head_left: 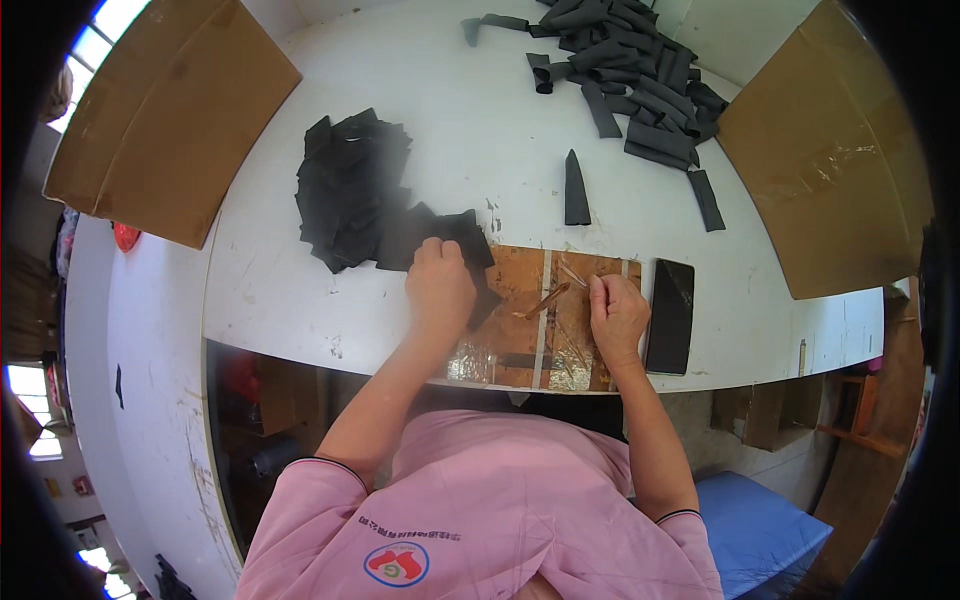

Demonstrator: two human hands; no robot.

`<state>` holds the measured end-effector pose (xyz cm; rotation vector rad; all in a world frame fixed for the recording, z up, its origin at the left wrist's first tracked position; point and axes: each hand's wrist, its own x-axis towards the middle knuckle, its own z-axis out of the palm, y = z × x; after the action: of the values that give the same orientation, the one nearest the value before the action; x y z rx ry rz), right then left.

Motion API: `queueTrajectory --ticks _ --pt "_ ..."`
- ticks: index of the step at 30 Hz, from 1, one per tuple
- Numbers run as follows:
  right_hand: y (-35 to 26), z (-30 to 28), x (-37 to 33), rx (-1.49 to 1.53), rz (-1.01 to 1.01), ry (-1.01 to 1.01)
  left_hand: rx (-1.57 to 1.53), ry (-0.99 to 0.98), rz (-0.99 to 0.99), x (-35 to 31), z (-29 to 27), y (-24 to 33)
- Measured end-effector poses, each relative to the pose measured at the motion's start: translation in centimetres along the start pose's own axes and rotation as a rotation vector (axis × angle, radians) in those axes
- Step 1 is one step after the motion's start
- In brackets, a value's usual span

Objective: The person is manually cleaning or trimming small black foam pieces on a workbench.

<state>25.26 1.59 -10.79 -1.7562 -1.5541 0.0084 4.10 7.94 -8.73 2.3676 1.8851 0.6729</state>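
Observation:
Near the front edge of the white table lies a brown, tape-striped board (515, 275) with dark smears. My left hand (440, 285) is over its left side, fingers curled and pinching a flat black piece (484, 303) that hangs over the board. Behind those fingers a pile of flat black pieces (350, 185) spreads to the far left. Above the board's right side my right hand (618, 318) is closed, thumb and finger pinched on a thin pale stick (573, 275). A brown stick (547, 301) lies on the board between my hands.
To the right of the board lies a black phone (670, 316). Beyond it, one rolled, pointed black piece (575, 190) sits apart from a heap of rolled black pieces (640, 85). Cardboard pieces stand at left (165, 110) and right (825, 140). A blue-covered seat (755, 525) is below.

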Motion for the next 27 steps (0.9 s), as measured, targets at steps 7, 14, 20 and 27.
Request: queueTrajectory --ticks 7,14,20,27 --pt "-0.1 -0.5 -0.3 0.104 0.056 0.036 -0.639 0.029 -0.253 0.1 -2.6 -1.5" --pt "-11.9 -5.5 -1.2 0.779 0.096 -0.116 -1.389 -0.316 -0.498 -4.0 -8.2 2.3" --pt "-12.0 -4.6 -1.4 0.629 0.015 -0.12 -0.828 0.079 -0.033 -6.5 -6.9 5.5" --pt "-11.2 -2.7 -1.9 0.116 -0.257 -0.016 -1.159 0.013 -0.407 -6.1 -6.7 5.3"
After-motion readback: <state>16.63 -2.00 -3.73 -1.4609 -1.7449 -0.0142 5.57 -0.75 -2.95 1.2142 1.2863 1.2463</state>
